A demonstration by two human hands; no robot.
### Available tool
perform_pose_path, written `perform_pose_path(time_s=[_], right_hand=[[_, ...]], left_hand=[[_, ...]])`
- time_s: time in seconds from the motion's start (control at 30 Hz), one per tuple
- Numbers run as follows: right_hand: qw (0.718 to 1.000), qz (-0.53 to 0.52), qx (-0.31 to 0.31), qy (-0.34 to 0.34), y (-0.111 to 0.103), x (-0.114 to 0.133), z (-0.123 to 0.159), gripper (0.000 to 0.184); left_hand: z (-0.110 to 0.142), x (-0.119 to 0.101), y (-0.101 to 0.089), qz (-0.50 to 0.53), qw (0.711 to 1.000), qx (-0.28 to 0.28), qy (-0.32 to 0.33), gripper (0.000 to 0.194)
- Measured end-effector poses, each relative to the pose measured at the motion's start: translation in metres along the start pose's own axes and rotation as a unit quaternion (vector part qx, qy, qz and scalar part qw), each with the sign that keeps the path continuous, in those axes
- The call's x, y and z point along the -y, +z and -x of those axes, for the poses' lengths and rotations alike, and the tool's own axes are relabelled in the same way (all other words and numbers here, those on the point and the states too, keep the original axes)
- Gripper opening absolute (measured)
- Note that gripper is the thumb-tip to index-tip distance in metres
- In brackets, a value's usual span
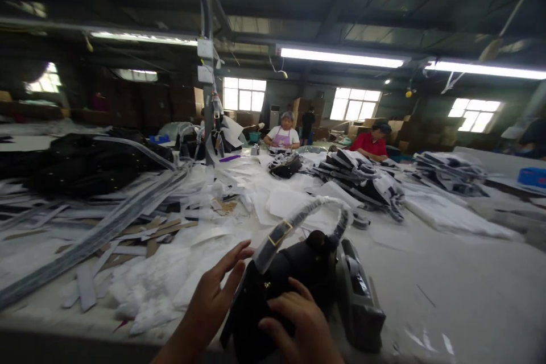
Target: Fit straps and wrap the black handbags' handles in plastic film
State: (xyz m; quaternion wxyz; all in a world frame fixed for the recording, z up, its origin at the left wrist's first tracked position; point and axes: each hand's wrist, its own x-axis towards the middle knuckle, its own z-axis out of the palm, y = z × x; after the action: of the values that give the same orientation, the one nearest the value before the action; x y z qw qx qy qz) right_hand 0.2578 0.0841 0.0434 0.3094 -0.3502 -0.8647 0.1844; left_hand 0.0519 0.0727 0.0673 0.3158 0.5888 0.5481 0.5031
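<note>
A black handbag [294, 264] stands at the table's front edge, its handle [307, 213] wrapped in clear plastic with a gold-coloured buckle. My left hand [217, 290] is at the bag's left side, fingers stretched and thumb apart; whether it touches the bag is hard to tell. Across the front of the bag lies my right hand [301, 318], fingers bent slightly and apart, with nothing visible gripped in them. Just right of the bag, a grey tape dispenser [360, 301] stands close against it. The bag's lower part is partly hidden by my right hand.
Crumpled white wrapping [153, 278] and cardboard strips lie to the left. A pile of black bags [98, 162] sits farther back left, another stack [362, 176] at the back right. Beside a metal post [208, 108], two people [284, 136] [371, 142] work across the table.
</note>
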Motion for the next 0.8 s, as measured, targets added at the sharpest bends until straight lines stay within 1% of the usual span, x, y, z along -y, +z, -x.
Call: perform_pose_path(time_s=[0.07,0.1,0.17,0.2,0.3,0.37,0.5,0.63,0.73,0.8], right_hand=[[1.0,-0.005,0.012,0.002,-0.005,0.002,-0.002,0.003],[1.0,-0.003,0.013,0.001,-0.007,0.002,-0.002,0.002],[1.0,0.004,0.01,-0.009,-0.008,-0.001,-0.002,0.005],[1.0,0.008,0.011,-0.015,-0.007,-0.004,-0.001,0.006],[1.0,0.016,0.006,-0.027,-0.002,-0.01,0.001,0.011],[0.999,0.015,-0.014,-0.025,0.002,-0.01,0.001,0.013],[0.997,0.015,-0.067,-0.019,0.003,-0.004,-0.004,0.015],[0.992,0.028,-0.123,-0.008,-0.002,0.0,-0.008,0.016],[0.991,0.021,-0.13,0.015,-0.004,0.004,-0.008,0.015],[0.99,-0.002,-0.132,0.044,-0.006,0.009,-0.009,0.016]], left_hand=[[-0.02,-0.03,0.004,0.042,0.996,0.075,0.008,0.052],[-0.027,-0.039,0.006,0.068,0.991,0.115,0.004,0.05],[-0.036,-0.046,0.009,0.115,0.98,0.165,-0.008,0.044],[-0.037,-0.044,0.009,0.132,0.976,0.171,-0.016,0.041],[-0.029,-0.029,0.004,0.156,0.977,0.143,-0.034,0.033],[-0.02,-0.02,0.0,0.155,0.98,0.121,-0.035,0.029],[-0.012,-0.014,-0.007,0.143,0.984,0.1,-0.03,0.028],[-0.016,-0.017,-0.01,0.136,0.984,0.11,-0.032,0.033],[-0.016,-0.018,-0.01,0.145,0.98,0.13,-0.025,0.034],[-0.014,-0.018,-0.01,0.149,0.978,0.145,-0.015,0.034]])
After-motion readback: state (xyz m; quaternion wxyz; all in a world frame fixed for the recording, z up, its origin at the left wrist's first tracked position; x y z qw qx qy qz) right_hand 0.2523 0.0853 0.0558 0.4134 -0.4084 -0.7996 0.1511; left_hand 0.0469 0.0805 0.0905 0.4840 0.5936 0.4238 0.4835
